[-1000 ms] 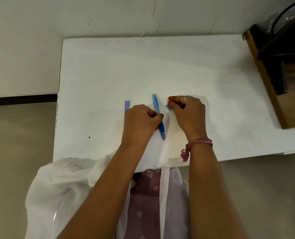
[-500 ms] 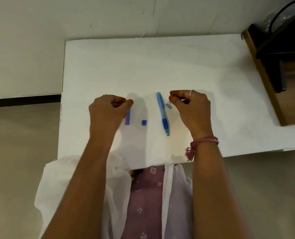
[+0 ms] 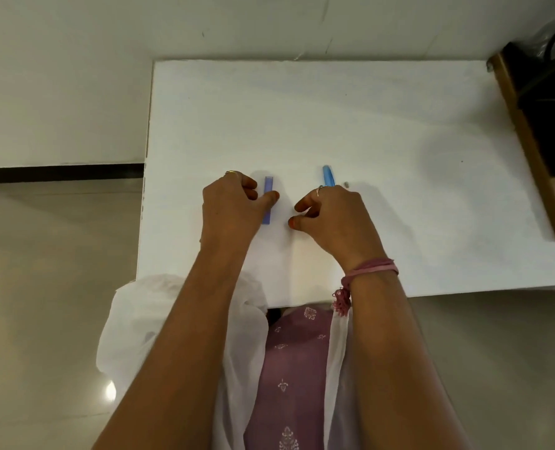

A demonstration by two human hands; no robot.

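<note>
A white table (image 3: 383, 131) carries a short purple stick-shaped case (image 3: 268, 212) and a blue pen (image 3: 327, 175). My left hand (image 3: 234, 209) sits left of the case, fingers curled beside it and the thumb tip laid across its upper half, pinching it. My right hand (image 3: 334, 219) hovers over the pen and hides all but its far end. Its thumb and forefinger point left, loosely curled and a little apart, with nothing visible between them. A tiny grey piece (image 3: 346, 184) lies just beyond the right knuckles. The small blue square piece seen earlier is hidden.
A wooden-edged stand with dark equipment (image 3: 535, 125) butts against the table's right side. The table's near edge (image 3: 464, 289) runs just past my wrists, with my purple clothing and white scarf below it. Tiled floor lies to the left.
My left thumb has come down onto the purple case. My right hand moved left across the pen, toward where the small blue piece lay; that piece is now out of sight.
</note>
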